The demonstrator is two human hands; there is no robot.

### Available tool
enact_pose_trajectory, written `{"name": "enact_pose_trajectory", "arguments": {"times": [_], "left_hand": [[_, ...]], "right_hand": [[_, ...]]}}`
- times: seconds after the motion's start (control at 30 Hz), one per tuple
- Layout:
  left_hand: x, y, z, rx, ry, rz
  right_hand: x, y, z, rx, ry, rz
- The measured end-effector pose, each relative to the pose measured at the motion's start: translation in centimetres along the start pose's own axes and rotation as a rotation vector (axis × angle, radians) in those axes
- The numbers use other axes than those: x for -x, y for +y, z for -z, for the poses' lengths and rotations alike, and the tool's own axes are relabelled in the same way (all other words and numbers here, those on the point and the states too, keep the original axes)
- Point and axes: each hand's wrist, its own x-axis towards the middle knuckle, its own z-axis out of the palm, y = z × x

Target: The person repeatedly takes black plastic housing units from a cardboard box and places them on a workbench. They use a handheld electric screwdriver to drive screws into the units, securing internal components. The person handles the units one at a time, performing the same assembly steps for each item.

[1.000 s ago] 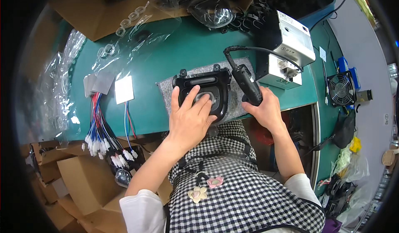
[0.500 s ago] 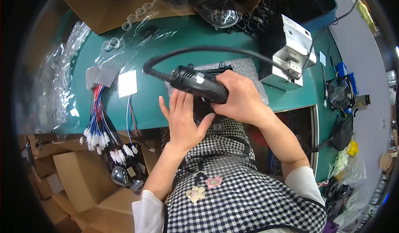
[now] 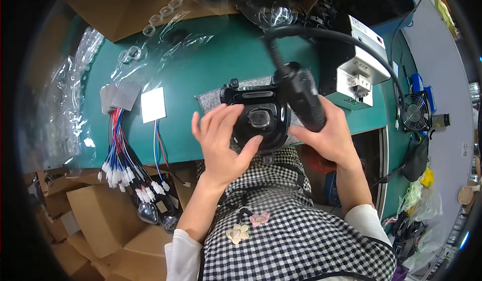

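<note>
A glossy black plastic housing (image 3: 259,99) with a rounded, lens-like centre lies on a grey felt mat (image 3: 211,99). My left hand (image 3: 221,138) rests on its left side, fingers spread, with the thumb at its near part. In my right hand (image 3: 329,135) is a black corded handheld tool (image 3: 303,98), tilted with its cable end up and away from me. It hangs over the housing's right edge, and its working tip is hidden. The right thumb reaches toward the housing's right rim; whether it touches I cannot tell.
The thick cable (image 3: 346,39) arches over a white-and-black control box (image 3: 361,55) at the right. Left of the mat are a white square panel (image 3: 153,105) and grey panels (image 3: 120,96) with wired connectors hanging over the edge. A cardboard box (image 3: 113,10) stands at the back; a fan (image 3: 416,117) sits far right.
My right hand has moved right and toward me, swinging the tool more upright and uncovering the housing's middle. The cable has swung right. My left hand stays nearly in place.
</note>
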Motion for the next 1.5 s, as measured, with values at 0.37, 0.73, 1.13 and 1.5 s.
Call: {"name": "enact_pose_trajectory", "arguments": {"times": [0.37,0.73,1.13,1.5], "left_hand": [[-2.4,0.0,-1.3,0.001,-0.227,-0.039],[-5.0,-6.3,7.7,-0.234,-0.086,0.096],[-6.2,-12.7,11.4,-0.558,-0.418,0.212],[1.5,-10.8,8.8,-0.436,0.002,0.426]], "right_hand": [[1.9,3.8,-2.7,-0.485,-0.149,-0.309],[3.3,4.0,0.2,-0.713,0.098,-0.214],[1.4,3.6,9.6,-0.783,0.846,0.590],[-2.3,5.9,8.2,-0.613,0.855,0.638]]}}
